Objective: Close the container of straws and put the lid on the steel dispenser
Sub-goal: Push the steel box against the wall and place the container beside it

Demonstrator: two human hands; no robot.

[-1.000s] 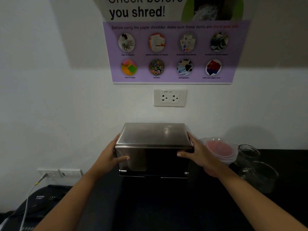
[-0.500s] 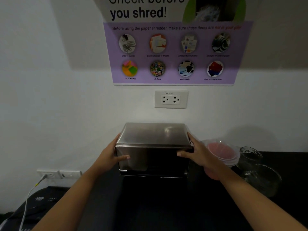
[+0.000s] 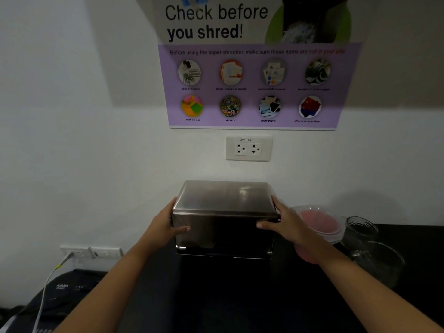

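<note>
A steel dispenser (image 3: 223, 233) stands against the wall on a black counter (image 3: 240, 296). Its steel lid (image 3: 224, 198) sits flat on top of the box. My left hand (image 3: 163, 228) grips the dispenser's left side, thumb on the front face. On the opposite side my right hand (image 3: 286, 223) holds it the same way, fingers up along the lid's edge. A clear plastic container with a pink inside (image 3: 317, 222) sits just right of the dispenser, partly hidden behind my right wrist; I cannot tell whether it holds straws.
Two clear glass jars (image 3: 372, 251) stand at the right on the counter. A black shredder (image 3: 60, 294) with a white cable sits low at the left. The wall carries a socket (image 3: 248, 149) and a purple poster (image 3: 254, 85).
Both hands and the dispenser stay as they were. Only the view shifts, with the poster and socket a little lower in the picture.
</note>
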